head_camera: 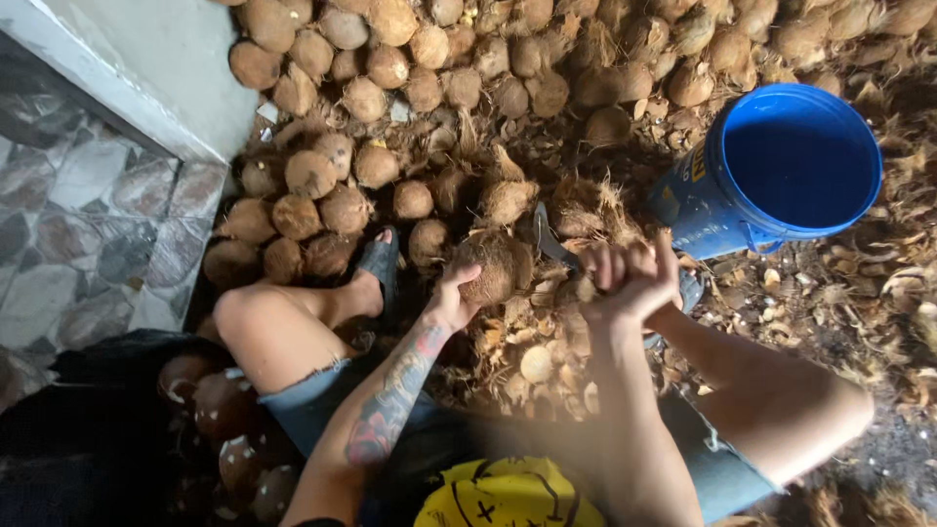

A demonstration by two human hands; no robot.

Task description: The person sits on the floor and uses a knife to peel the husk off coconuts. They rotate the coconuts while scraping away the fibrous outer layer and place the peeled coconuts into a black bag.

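A brown husked coconut (493, 263) rests low in front of me, between my knees. My left hand (452, 301) grips it from below and the left. My right hand (632, 276) is closed around the handle of a dark curved blade (549, 237), whose tip lies against the right side of the coconut. My forearms reach forward from a seated position, the left one tattooed.
A large heap of brown coconuts (410, 88) fills the ground ahead and to the left. A blue plastic bucket (781, 166) stands at the right, open and tilted. Husk fibre and shell chips (859, 293) litter the ground. A tiled floor (88, 215) lies left.
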